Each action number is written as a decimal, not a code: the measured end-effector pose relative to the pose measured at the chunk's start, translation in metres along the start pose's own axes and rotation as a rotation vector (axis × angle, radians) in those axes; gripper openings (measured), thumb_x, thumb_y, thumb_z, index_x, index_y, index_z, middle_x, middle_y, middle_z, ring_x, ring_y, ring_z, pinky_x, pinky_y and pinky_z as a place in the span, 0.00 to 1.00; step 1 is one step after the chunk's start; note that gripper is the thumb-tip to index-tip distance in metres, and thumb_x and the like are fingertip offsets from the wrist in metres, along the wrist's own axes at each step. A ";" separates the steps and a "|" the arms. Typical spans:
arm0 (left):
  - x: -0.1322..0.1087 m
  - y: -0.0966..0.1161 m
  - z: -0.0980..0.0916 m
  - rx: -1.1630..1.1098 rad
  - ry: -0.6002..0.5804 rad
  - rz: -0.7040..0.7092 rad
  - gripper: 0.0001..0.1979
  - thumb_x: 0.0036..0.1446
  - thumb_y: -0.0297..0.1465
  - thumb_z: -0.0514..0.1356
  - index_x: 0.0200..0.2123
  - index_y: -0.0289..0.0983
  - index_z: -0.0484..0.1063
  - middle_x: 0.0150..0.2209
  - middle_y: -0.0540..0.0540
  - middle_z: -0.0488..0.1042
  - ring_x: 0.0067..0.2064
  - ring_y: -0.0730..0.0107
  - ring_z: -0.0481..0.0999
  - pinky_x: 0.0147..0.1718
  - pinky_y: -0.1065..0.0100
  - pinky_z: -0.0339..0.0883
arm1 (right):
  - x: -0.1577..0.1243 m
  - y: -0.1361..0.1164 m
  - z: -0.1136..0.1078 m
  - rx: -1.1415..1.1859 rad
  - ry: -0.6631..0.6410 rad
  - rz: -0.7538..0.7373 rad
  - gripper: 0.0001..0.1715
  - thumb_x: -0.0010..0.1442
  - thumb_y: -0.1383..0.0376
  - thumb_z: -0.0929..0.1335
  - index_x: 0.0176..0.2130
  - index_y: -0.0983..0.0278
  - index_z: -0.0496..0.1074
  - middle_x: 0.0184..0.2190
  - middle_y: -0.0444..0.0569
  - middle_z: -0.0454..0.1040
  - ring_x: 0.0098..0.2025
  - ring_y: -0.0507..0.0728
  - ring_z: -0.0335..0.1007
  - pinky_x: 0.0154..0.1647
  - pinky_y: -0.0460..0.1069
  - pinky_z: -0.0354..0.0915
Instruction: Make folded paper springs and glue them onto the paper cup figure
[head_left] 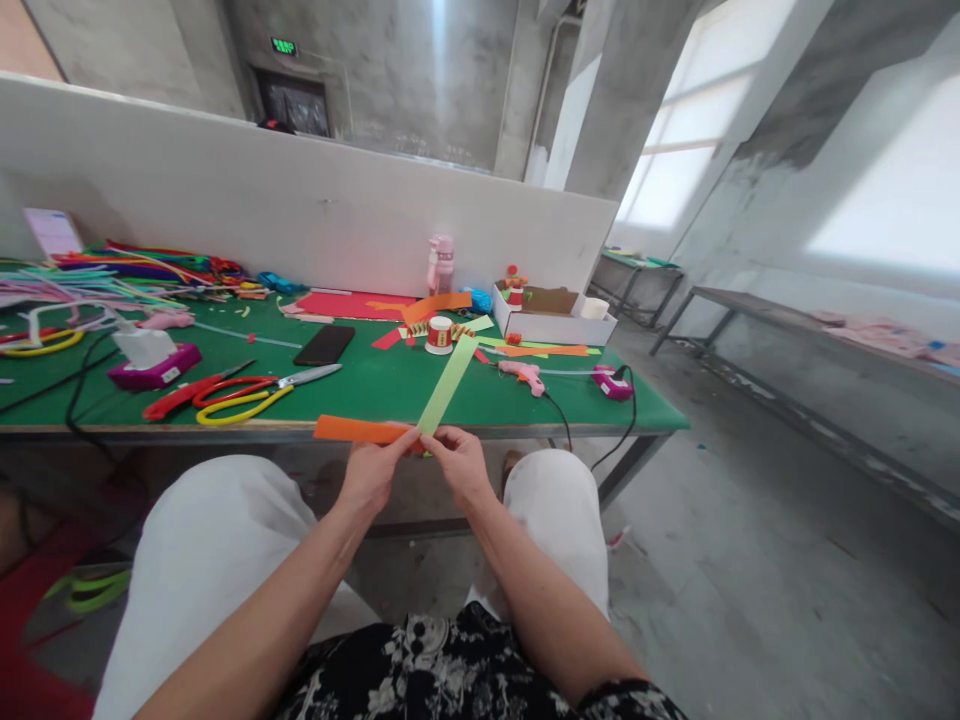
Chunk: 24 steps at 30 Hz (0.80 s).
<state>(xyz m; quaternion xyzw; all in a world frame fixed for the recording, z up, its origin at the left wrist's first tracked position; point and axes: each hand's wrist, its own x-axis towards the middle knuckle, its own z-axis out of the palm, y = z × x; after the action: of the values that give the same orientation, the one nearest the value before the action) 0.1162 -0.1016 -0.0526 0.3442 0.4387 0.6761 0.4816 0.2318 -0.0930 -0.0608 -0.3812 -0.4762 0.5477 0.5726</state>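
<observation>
My left hand [373, 472] and my right hand [461, 466] meet just below the front edge of the green table [360, 385]. Both pinch the joined ends of two paper strips. An orange strip [352, 429] runs out to the left from my left hand. A light green strip [448, 383] rises away from my fingers toward the table's middle. The two strips cross at a right angle where my fingertips press them together. My knees in white trousers sit under the hands.
Red and yellow scissors [240, 390] lie left of the strips, with a black phone [324, 345], a tissue box [150, 360] and pipe cleaners [112, 275] beyond. A pink glue gun [523, 374], a paper cup [439, 335] and a white box [551, 315] sit to the right.
</observation>
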 end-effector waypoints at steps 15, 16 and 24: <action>-0.003 -0.007 0.001 0.002 0.025 -0.053 0.23 0.25 0.42 0.75 0.25 0.33 0.78 0.25 0.46 0.78 0.28 0.67 0.74 0.32 0.66 0.67 | -0.002 0.007 0.000 -0.027 0.037 0.080 0.13 0.43 0.57 0.75 0.23 0.64 0.74 0.21 0.44 0.75 0.26 0.52 0.67 0.33 0.48 0.64; -0.002 -0.007 0.001 0.000 0.032 -0.050 0.24 0.25 0.43 0.75 0.25 0.34 0.77 0.25 0.46 0.78 0.28 0.68 0.74 0.32 0.66 0.67 | -0.002 0.006 0.000 -0.033 0.026 0.086 0.13 0.43 0.57 0.75 0.23 0.64 0.75 0.21 0.44 0.75 0.26 0.52 0.67 0.33 0.48 0.64; 0.003 -0.002 -0.006 0.076 0.036 -0.049 0.23 0.24 0.42 0.75 0.22 0.33 0.75 0.21 0.49 0.74 0.22 0.74 0.65 0.22 0.70 0.56 | -0.001 0.000 -0.003 -0.023 0.000 0.095 0.13 0.43 0.57 0.75 0.28 0.63 0.78 0.27 0.45 0.79 0.30 0.53 0.70 0.37 0.49 0.66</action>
<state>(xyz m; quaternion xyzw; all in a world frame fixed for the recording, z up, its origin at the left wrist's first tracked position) 0.1103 -0.1002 -0.0562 0.3390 0.4809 0.6530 0.4768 0.2343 -0.0941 -0.0618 -0.4102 -0.4638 0.5686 0.5416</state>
